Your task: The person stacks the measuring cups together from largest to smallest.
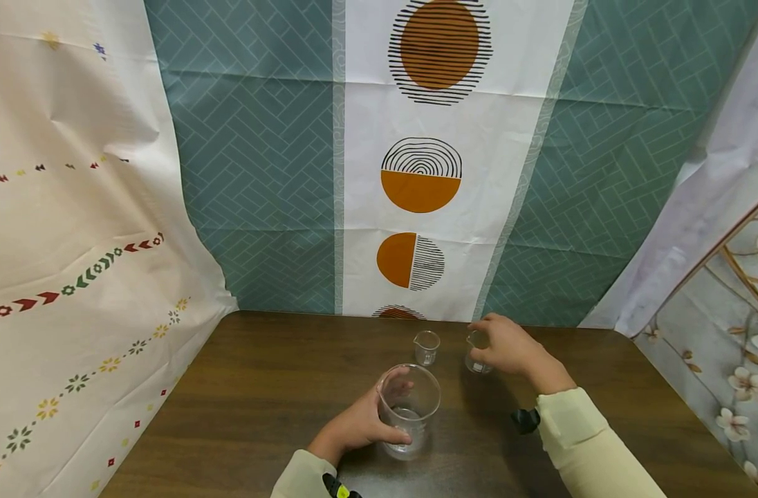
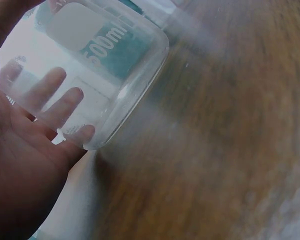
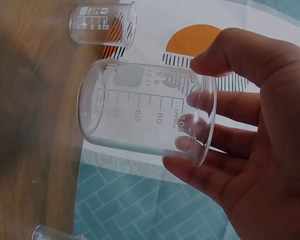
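My left hand (image 1: 369, 418) is wrapped around a large clear glass beaker (image 1: 410, 415), thumb on its near side and fingers behind. In the left wrist view the beaker (image 2: 110, 55) bears a 500ml mark, its base close over the wood. Farther back on the right, my right hand (image 1: 510, 346) holds a smaller beaker (image 1: 476, 361) near its rim. The right wrist view shows that beaker (image 3: 135, 110) with a scale up to 100, thumb on one side and fingers on the other. A small beaker (image 1: 426, 349), with a scale up to 50, stands upright between the two.
The brown wooden table (image 1: 261, 387) ends at a patterned cloth wall (image 1: 261, 173) at the back. Part of another clear glass piece (image 3: 52, 234) shows at the bottom left of the right wrist view. Printed cloth (image 1: 93, 311) hangs along the left side.
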`<state>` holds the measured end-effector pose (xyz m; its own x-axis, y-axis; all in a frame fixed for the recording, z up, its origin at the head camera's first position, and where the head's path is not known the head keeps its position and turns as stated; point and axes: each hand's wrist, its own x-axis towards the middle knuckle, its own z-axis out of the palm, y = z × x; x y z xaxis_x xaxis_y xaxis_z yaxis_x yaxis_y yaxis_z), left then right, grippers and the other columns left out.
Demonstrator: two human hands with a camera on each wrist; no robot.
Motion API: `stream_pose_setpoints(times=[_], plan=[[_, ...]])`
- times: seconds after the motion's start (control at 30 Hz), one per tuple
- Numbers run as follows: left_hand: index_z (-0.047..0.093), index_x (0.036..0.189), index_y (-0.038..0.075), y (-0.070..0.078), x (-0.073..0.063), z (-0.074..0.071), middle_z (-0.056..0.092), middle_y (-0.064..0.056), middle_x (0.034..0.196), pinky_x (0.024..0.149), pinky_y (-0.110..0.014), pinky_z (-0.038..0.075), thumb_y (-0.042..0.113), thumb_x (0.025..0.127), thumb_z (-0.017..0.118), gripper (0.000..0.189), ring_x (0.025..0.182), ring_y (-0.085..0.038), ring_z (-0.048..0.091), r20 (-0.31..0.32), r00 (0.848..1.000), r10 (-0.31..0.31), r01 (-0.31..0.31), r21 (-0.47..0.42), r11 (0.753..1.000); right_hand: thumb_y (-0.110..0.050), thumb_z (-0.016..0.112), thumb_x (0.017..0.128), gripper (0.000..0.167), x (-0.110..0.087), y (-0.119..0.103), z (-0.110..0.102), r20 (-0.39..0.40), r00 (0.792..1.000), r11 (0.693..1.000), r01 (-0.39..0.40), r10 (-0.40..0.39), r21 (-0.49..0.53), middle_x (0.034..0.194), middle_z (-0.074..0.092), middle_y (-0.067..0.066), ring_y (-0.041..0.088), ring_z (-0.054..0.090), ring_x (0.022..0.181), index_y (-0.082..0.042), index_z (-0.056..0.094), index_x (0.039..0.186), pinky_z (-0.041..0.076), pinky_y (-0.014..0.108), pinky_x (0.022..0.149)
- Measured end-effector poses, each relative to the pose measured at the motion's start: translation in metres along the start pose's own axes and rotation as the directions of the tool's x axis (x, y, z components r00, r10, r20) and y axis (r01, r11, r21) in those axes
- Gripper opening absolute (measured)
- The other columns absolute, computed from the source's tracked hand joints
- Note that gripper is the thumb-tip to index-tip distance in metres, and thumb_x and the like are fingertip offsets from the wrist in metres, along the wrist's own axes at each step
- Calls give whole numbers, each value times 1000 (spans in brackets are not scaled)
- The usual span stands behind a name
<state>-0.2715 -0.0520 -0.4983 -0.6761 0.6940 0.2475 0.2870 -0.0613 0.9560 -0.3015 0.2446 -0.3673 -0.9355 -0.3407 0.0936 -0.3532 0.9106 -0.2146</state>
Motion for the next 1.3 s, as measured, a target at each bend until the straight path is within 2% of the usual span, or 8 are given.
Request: stream_pose_setpoints(times=[0.3, 0.63, 0.77, 1.0, 1.3], plan=[[21, 149, 21, 0, -1, 0, 35, -18, 152, 115, -50, 27, 10, 75, 84, 98, 141, -39, 34, 19, 1000, 24, -24, -10, 1000, -23, 65, 82, 48, -2, -2, 1, 4, 1000, 1000, 22, -22, 7, 123, 59, 17, 36, 57, 113, -4, 63, 125, 48, 52, 91], [22, 149, 25, 3, -1, 0, 38, -11, 151, 116, -47, 27, 11, 75, 84, 97, 141, -32, 36, 12, 1000, -6, 6, -9, 1000, -23, 64, 82, 48, -4, -4, 0, -16, 999, 999, 42, -42, 0, 122, 60, 15, 34, 58, 111, -4, 62, 126, 49, 50, 89], [21, 149, 25, 3, -1, 0, 37, -12, 152, 116, -47, 26, 11, 75, 83, 97, 142, -33, 34, 16, 1000, 2, -2, -13, 1000, -23, 64, 82, 46, -4, -6, 0, -22, 998, 999, 51, -51, 0, 123, 60, 15, 33, 58, 111, -6, 63, 125, 49, 48, 88], [21, 149, 25, 4, -1, 0, 35, -14, 153, 116, -48, 26, 11, 75, 83, 98, 142, -33, 33, 18, 1000, -3, 4, -16, 1000, -25, 64, 83, 45, -6, -8, -2, -36, 997, 997, 72, -72, -9, 123, 61, 14, 34, 58, 113, -6, 64, 123, 47, 51, 93], [21, 149, 25, 3, -1, 0, 34, -17, 153, 115, -51, 26, 11, 75, 83, 98, 142, -35, 33, 18, 1000, -12, 12, -9, 1000, -23, 63, 81, 44, -6, -10, -2, -64, 992, 994, 109, -110, -17, 118, 63, 13, 32, 59, 109, -5, 66, 121, 48, 50, 91]])
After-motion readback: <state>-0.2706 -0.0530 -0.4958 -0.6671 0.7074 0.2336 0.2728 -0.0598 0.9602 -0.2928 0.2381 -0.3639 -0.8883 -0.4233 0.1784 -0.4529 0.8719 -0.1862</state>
